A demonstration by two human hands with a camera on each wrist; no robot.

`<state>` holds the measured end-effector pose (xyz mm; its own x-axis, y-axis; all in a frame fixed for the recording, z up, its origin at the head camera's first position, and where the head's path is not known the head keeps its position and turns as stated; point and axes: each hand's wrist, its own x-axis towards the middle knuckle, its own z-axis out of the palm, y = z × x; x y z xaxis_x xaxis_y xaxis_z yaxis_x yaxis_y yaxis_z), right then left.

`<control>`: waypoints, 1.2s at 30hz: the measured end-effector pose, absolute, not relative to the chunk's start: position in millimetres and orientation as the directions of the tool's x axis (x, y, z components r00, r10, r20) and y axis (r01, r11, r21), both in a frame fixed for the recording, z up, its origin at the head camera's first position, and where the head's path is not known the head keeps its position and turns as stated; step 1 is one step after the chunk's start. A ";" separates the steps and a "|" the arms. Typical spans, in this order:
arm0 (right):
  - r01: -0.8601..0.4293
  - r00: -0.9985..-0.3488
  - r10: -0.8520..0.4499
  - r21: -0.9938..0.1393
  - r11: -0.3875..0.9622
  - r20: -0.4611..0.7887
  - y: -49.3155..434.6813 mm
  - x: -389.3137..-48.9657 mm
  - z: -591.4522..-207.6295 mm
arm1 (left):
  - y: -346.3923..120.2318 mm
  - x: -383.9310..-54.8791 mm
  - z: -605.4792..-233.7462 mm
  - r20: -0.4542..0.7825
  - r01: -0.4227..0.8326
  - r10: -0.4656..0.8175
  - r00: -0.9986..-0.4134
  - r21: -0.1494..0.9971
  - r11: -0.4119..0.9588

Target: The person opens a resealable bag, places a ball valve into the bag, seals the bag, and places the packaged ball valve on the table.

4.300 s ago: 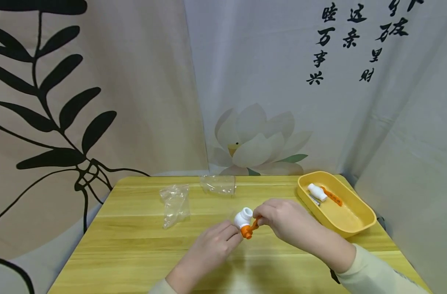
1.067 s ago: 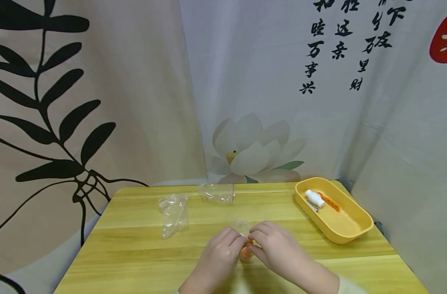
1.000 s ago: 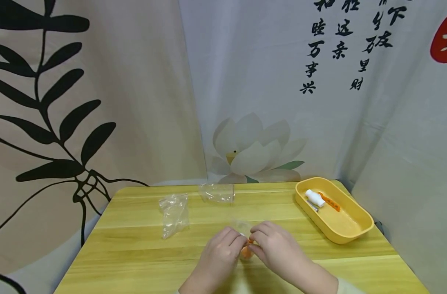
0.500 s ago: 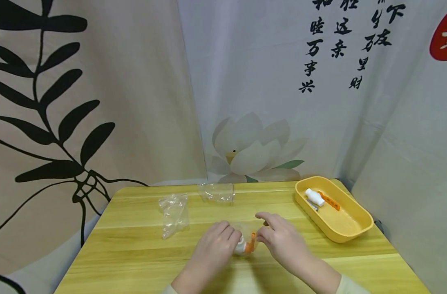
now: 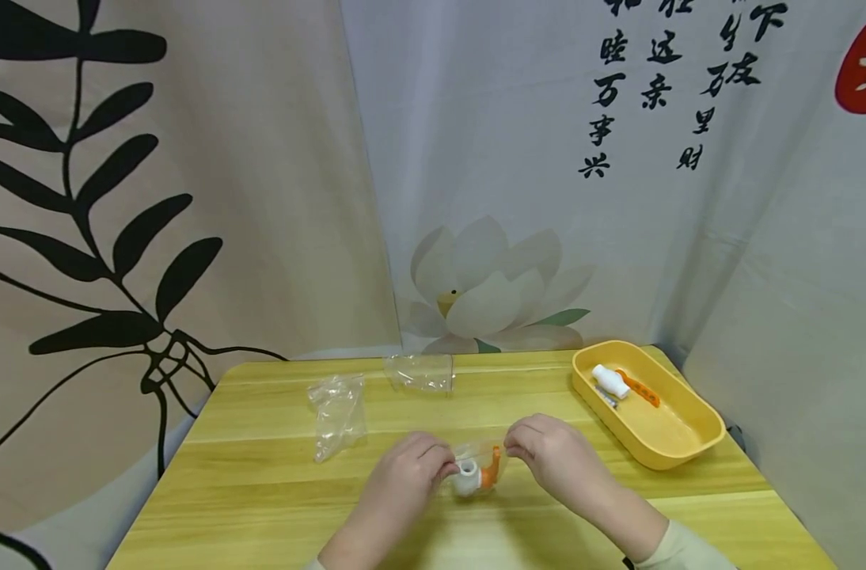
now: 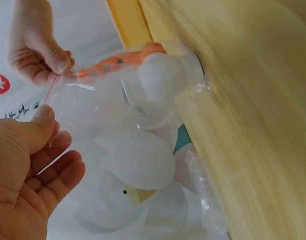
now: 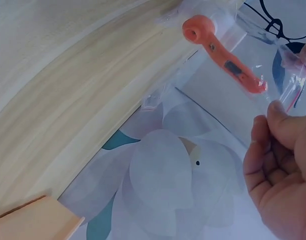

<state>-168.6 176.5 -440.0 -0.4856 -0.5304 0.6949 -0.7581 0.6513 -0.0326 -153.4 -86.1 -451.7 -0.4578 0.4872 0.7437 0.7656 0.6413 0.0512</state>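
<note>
A clear zip-lock bag (image 6: 100, 107) with a red line along its mouth hangs between both hands. Inside it lies a small white valve (image 5: 466, 479) with an orange lever handle (image 7: 225, 60). My left hand (image 5: 409, 481) pinches one side of the bag's mouth between thumb and fingers. Across from it, my right hand (image 5: 560, 455) pinches the other corner. In the left wrist view the white body (image 6: 162, 76) sits low in the bag, close to the wooden table, its lever pointing toward the mouth.
A yellow tray (image 5: 664, 427) stands at the table's back right, holding a white plastic piece (image 5: 610, 381), an orange lever (image 5: 640, 388) and a small metal part. Two more clear bags, one crumpled (image 5: 337, 416) and one flatter (image 5: 420, 374), lie toward the back left.
Earlier both hands held the valve uncovered; now it is inside the bag. The right hand has let go of the orange handle and moved right to the bag's edge.
</note>
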 end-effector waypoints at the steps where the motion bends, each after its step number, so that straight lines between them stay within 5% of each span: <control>1: -0.761 -0.497 -0.533 -0.048 0.647 0.685 176.8 -168.9 -440.2 | -86.6 -152.9 -452.0 0.746 0.774 0.478 -0.464 0.078 0.629; 9: -0.736 -0.651 -0.548 -0.260 0.625 0.526 175.6 -167.3 -440.1 | -85.1 -149.1 -459.6 0.770 0.732 0.327 -0.548 0.252 0.633; 17: -0.754 -0.650 -0.517 -0.392 0.527 0.556 174.9 -163.0 -444.1 | -85.2 -146.4 -469.1 0.730 0.640 0.141 -0.668 0.468 0.610; 23: -0.722 -0.688 -0.462 -0.462 0.516 0.559 170.3 -159.8 -448.8 | -84.9 -143.1 -471.1 0.721 0.610 0.057 -0.690 0.538 0.582; 31: -0.654 -0.754 -0.393 -0.548 0.522 0.526 168.8 -158.6 -453.2 | -85.9 -139.3 -466.2 0.402 0.323 -0.057 -0.914 0.806 0.495; 36: -0.631 -0.774 -0.377 -0.574 0.522 0.508 169.7 -156.9 -454.8 | -86.2 -138.4 -464.1 0.286 0.200 -0.123 -0.950 0.863 0.464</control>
